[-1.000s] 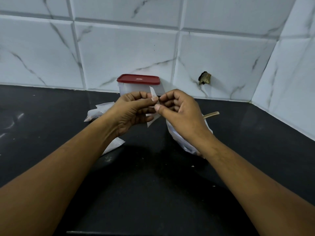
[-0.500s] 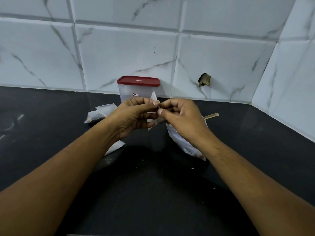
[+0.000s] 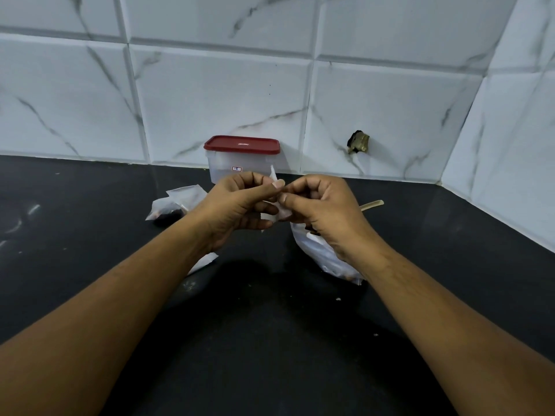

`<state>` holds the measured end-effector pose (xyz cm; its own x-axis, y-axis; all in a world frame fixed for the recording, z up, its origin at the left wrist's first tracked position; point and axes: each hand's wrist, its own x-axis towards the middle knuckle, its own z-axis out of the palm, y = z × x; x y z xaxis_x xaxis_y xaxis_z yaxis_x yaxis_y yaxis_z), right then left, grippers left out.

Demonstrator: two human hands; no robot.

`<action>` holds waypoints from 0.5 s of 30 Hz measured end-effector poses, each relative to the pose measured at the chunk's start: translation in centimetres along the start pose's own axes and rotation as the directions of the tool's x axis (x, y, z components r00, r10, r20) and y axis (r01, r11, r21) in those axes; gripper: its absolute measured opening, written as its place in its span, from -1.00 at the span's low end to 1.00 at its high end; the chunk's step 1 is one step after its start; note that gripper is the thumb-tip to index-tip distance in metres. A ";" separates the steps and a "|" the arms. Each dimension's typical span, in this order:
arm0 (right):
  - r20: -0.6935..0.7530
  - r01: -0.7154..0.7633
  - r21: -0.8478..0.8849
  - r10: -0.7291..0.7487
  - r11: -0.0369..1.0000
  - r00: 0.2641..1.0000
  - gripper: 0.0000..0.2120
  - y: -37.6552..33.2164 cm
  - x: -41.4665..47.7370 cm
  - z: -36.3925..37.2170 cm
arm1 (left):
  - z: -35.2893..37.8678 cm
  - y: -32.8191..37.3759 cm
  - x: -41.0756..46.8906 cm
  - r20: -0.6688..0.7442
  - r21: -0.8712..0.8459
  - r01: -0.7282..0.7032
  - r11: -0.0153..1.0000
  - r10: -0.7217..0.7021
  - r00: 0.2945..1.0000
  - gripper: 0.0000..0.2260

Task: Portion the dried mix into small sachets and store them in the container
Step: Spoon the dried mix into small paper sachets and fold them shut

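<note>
- Head view: both hands meet above the black counter (image 3: 270, 340), just in front of the tub (image 3: 241, 163).
- The left hand (image 3: 237, 208) and right hand (image 3: 318, 205) each pinch one small white sachet (image 3: 274, 180) between thumb and fingers; its top corner pokes up in front of the tub.
- The tub stands against the tiled wall, red lid (image 3: 241, 144) on.
- Left of the tub lie filled sachets (image 3: 177, 204).
- Right of the tub, under the right wrist, sits a plastic bag (image 3: 318, 256), with a wooden stick (image 3: 372, 204) behind it.
</note>
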<state>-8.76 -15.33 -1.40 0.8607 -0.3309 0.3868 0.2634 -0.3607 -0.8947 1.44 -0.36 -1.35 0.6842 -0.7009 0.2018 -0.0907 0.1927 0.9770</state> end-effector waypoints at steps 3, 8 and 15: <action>0.018 -0.028 0.029 0.027 0.999 0.999 -0.95 -0.3 -0.2 0.2 | -0.2 -0.1 0.0 -0.008 0.007 0.006 1.000 -0.006 1.000 -0.86; 0.021 -0.089 0.023 0.089 0.996 0.996 -0.89 -0.6 -0.2 0.3 | -0.1 0.0 0.1 0.006 0.011 0.018 1.000 -0.018 1.000 -0.89; 0.010 -0.082 0.065 0.081 0.995 0.997 -0.95 -0.2 0.0 0.2 | -0.1 0.0 0.0 -0.013 0.014 0.016 1.000 -0.016 1.000 -0.90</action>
<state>-8.74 -15.07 -1.33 0.8838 -0.3500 0.3105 0.2201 -0.2747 -0.9360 1.54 -0.31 -1.38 0.6950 -0.6949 0.1850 -0.0893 0.1718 0.9811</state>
